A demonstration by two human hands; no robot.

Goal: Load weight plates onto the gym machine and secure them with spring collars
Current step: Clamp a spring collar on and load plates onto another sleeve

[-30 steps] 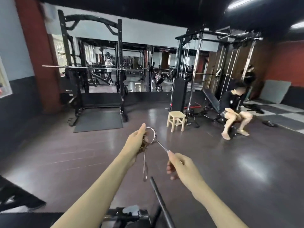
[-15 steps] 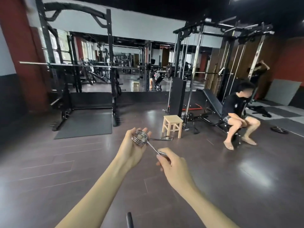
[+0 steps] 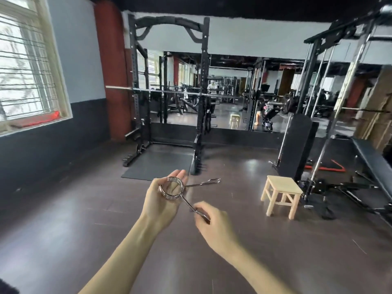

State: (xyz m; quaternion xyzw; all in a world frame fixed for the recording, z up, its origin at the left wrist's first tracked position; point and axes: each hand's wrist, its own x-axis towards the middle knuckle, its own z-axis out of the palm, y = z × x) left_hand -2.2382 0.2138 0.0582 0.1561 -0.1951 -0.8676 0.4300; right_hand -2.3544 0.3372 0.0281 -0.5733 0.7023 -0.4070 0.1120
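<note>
A chrome spring collar (image 3: 172, 188) lies in my left hand (image 3: 162, 200), its coil resting on the upturned palm with the fingers nearly straight. One handle of the collar sticks out to the right, the other slants down to my right hand (image 3: 212, 221), which pinches its end between thumb and fingers. Both hands are held out at waist height over the dark floor. A black power rack (image 3: 169, 98) with a bare barbell (image 3: 161, 92) across it stands straight ahead. No weight plates are near my hands.
A small wooden stool (image 3: 281, 195) stands to the right. Behind it are a cable machine (image 3: 314, 115) and a black bench (image 3: 373, 160). A mirror wall runs along the back, a window (image 3: 25, 66) is on the left, and a rubber mat (image 3: 157, 164) lies under the rack.
My view has swung left, so the power rack is now ahead and the seated person is out of sight. The collar has stayed in both hands, with the coil lying flatter on my left palm.
</note>
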